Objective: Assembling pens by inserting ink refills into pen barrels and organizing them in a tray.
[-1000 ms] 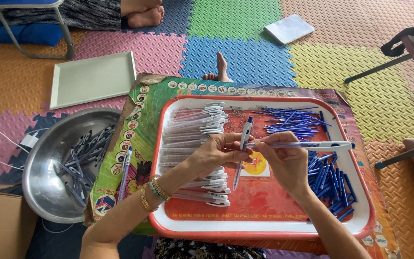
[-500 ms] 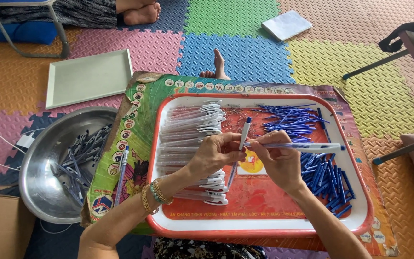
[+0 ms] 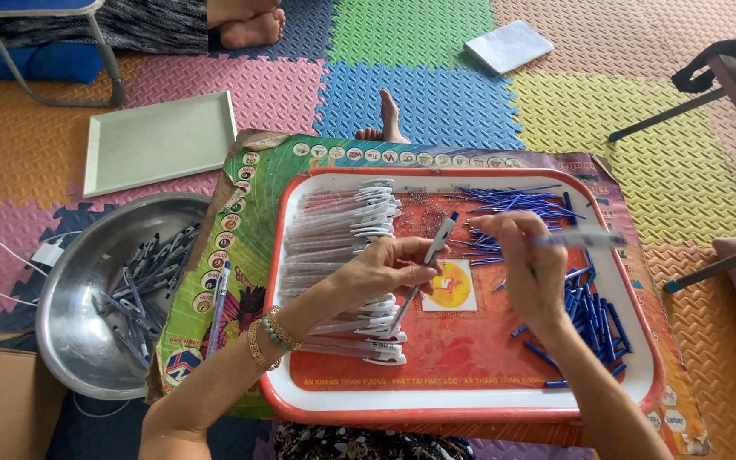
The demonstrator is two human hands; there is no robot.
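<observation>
Above the red tray [image 3: 470,400], each hand's grip is clamped: left hand [image 3: 382,271] on a pen [image 3: 426,262] (tilted), right hand [image 3: 528,260] on a barrel [image 3: 579,240].

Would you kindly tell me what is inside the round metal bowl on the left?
The metal bowl holds a loose heap of dark blue-grey pens; whatever lies beneath that heap is covered.

Clear pen barrel [image 3: 419,277] tilted, white clip up; blurred blue-tipped pen piece [image 3: 577,240] level above tray.
</observation>
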